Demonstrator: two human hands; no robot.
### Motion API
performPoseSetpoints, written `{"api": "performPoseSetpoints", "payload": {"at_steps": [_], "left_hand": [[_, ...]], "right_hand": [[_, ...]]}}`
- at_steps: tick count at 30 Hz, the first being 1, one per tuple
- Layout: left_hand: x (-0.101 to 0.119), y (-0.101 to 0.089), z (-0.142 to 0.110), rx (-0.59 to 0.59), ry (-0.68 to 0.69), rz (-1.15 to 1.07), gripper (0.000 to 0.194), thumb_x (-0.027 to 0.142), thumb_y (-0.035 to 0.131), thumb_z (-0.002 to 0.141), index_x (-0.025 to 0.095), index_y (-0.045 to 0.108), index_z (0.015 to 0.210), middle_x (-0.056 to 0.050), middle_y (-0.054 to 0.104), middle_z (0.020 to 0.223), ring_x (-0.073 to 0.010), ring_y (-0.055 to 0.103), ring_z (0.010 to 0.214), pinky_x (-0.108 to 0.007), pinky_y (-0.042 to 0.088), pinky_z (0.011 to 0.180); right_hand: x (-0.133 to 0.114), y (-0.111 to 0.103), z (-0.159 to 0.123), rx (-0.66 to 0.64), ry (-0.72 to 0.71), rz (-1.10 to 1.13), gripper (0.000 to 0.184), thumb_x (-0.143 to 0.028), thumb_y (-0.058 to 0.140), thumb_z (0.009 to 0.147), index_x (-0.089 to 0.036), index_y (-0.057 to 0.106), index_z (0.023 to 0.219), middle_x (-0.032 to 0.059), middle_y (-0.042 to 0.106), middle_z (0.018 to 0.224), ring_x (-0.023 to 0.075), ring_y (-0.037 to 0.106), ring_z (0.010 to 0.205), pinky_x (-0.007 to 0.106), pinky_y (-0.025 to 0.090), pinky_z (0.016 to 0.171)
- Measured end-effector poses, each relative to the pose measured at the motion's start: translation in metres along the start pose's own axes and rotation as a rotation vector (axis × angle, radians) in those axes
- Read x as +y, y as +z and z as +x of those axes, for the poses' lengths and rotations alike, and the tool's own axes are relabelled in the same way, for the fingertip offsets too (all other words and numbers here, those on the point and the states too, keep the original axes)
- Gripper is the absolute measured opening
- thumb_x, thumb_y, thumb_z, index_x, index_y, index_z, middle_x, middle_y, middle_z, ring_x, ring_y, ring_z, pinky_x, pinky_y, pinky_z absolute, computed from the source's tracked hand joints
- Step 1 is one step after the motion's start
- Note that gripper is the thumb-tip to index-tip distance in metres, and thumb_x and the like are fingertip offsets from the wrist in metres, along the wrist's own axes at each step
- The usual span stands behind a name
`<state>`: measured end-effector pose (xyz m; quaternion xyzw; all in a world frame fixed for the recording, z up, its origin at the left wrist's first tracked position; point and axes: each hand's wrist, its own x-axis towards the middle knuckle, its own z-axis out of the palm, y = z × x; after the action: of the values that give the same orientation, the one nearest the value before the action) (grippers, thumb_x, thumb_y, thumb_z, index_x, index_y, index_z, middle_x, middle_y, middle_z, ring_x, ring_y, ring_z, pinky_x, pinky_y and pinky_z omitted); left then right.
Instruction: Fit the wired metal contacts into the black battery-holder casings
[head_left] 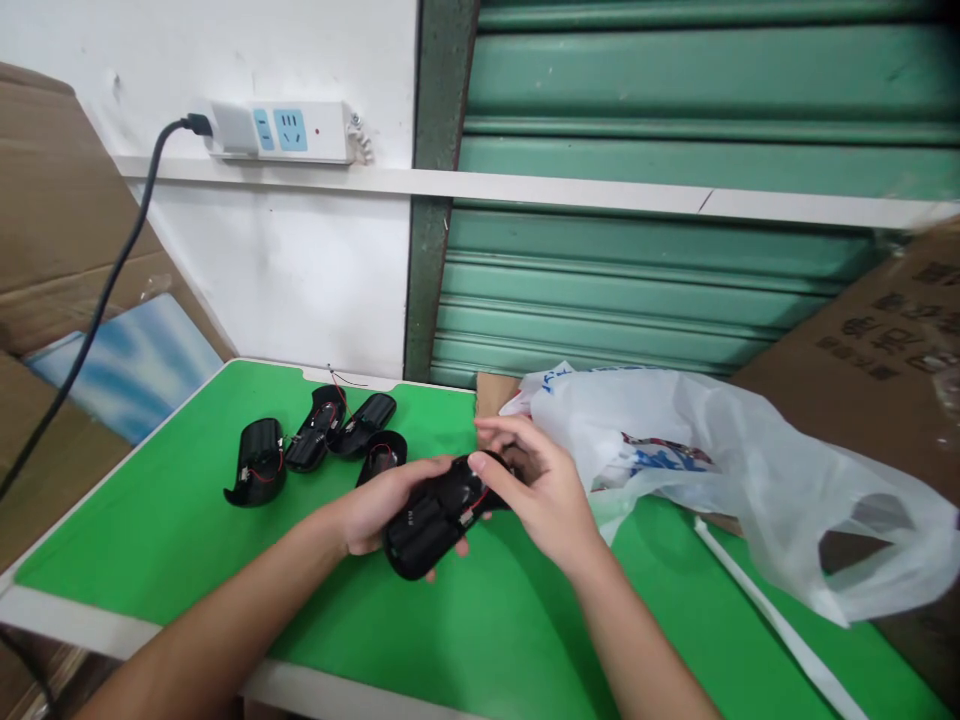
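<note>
Left hand [379, 508] and right hand [551, 495] are gripping a black casing [427, 525]!
A plastic bag [750, 450] is bulging at two o'clock, contents showing hazily; fingers [504, 480] are part-hiding the casing.

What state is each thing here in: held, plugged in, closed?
Curved black plastic shell: held by left hand and right hand, wires showing.
Four similar black shells: lying on green tabletop, wires showing.
Black cable: plugged in at white wall socket strip.
Ribbed green metal shutter: closed where visible.
Translucent white plastic bag: crumpled.
</note>
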<state>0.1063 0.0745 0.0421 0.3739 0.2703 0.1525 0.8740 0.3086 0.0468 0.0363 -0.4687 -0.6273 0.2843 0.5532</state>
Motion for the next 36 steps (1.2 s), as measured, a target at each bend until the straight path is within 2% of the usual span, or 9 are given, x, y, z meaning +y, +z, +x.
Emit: {"api": "performPoseSetpoints", "payload": {"at_steps": [3, 8, 12, 16, 20, 24, 28, 33, 36], "left_hand": [[-0.009, 0.005, 0.005, 0.146, 0.201, 0.022, 0.039, 0.052, 0.062, 0.096, 0.026, 0.062, 0.125, -0.004, 0.072, 0.099, -0.0213, 0.076, 0.075, -0.027, 0.062, 0.048], [-0.011, 0.002, 0.007, 0.171, 0.294, 0.012, 0.039, 0.050, 0.056, 0.097, 0.028, 0.057, 0.130, -0.001, 0.070, 0.093, -0.0196, 0.074, 0.069, -0.028, 0.062, 0.047], [-0.006, -0.008, 0.004, 0.054, 0.232, -0.039, 0.037, 0.043, 0.054, 0.092, 0.023, 0.056, 0.122, -0.005, 0.074, 0.096, -0.0245, 0.078, 0.073, -0.030, 0.062, 0.045], [-0.003, -0.012, 0.005, -0.048, 0.179, -0.092, 0.038, 0.041, 0.055, 0.089, 0.020, 0.058, 0.120, -0.008, 0.076, 0.101, -0.0271, 0.080, 0.080, -0.032, 0.064, 0.049], [-0.006, -0.005, 0.006, 0.031, 0.269, -0.057, 0.044, 0.050, 0.051, 0.096, 0.022, 0.057, 0.130, -0.009, 0.075, 0.113, -0.0273, 0.079, 0.086, -0.033, 0.064, 0.053], [-0.007, 0.006, 0.006, 0.259, 0.404, 0.082, 0.052, 0.060, 0.045, 0.102, 0.021, 0.064, 0.130, -0.007, 0.076, 0.114, -0.0259, 0.074, 0.104, -0.041, 0.062, 0.091], [-0.008, 0.009, 0.007, 0.341, 0.484, 0.158, 0.051, 0.060, 0.045, 0.102, 0.021, 0.067, 0.126, -0.004, 0.076, 0.121, -0.0259, 0.065, 0.124, -0.042, 0.042, 0.118], [-0.010, 0.007, 0.009, 0.360, 0.464, 0.094, 0.050, 0.058, 0.054, 0.096, 0.020, 0.064, 0.127, -0.005, 0.076, 0.108, -0.0251, 0.071, 0.093, -0.039, 0.055, 0.089], [-0.011, 0.009, 0.009, 0.394, 0.461, 0.036, 0.045, 0.050, 0.059, 0.093, 0.021, 0.061, 0.127, -0.003, 0.074, 0.101, -0.0225, 0.070, 0.082, -0.037, 0.055, 0.080]], "right_hand": [[-0.006, 0.005, -0.004, 0.235, -0.182, -0.184, 0.012, -0.031, 0.070, 0.089, -0.022, 0.065, 0.094, 0.0019, 0.060, 0.087, 0.0149, 0.055, 0.069, 0.029, 0.048, 0.062], [-0.015, 0.007, -0.013, 0.101, -0.442, -0.321, 0.012, -0.018, 0.058, 0.089, -0.023, 0.069, 0.088, 0.0022, 0.058, 0.078, 0.0190, 0.058, 0.074, 0.033, 0.049, 0.068], [-0.006, 0.008, -0.010, 0.118, -0.268, -0.359, 0.036, -0.026, 0.060, 0.087, -0.022, 0.068, 0.122, 0.0110, 0.063, 0.112, 0.0269, 0.062, 0.103, 0.041, 0.054, 0.085], [0.004, 0.005, -0.003, 0.029, -0.063, -0.149, 0.034, -0.030, 0.058, 0.094, -0.023, 0.064, 0.126, 0.0084, 0.066, 0.110, 0.0215, 0.065, 0.090, 0.033, 0.056, 0.071], [-0.009, 0.007, -0.010, 0.285, -0.312, -0.333, 0.014, -0.026, 0.062, 0.094, -0.022, 0.067, 0.107, 0.0075, 0.064, 0.098, 0.0206, 0.062, 0.081, 0.034, 0.053, 0.067], [-0.026, 0.020, -0.024, 0.048, -0.642, -0.460, 0.005, -0.021, 0.067, 0.090, -0.022, 0.067, 0.095, 0.0046, 0.064, 0.083, 0.0195, 0.059, 0.075, 0.034, 0.049, 0.066], [-0.025, 0.032, -0.027, -0.074, -0.626, -0.483, 0.008, -0.017, 0.063, 0.092, -0.021, 0.069, 0.093, 0.0042, 0.066, 0.085, 0.0187, 0.059, 0.075, 0.034, 0.049, 0.067], [-0.023, 0.027, -0.023, -0.027, -0.450, -0.291, 0.012, -0.015, 0.058, 0.098, -0.022, 0.066, 0.094, 0.0029, 0.063, 0.089, 0.0155, 0.063, 0.077, 0.030, 0.054, 0.070], [-0.024, 0.028, -0.025, -0.045, -0.477, -0.344, 0.008, -0.023, 0.063, 0.096, -0.022, 0.066, 0.103, 0.0050, 0.064, 0.093, 0.0187, 0.065, 0.081, 0.033, 0.055, 0.072]]}}
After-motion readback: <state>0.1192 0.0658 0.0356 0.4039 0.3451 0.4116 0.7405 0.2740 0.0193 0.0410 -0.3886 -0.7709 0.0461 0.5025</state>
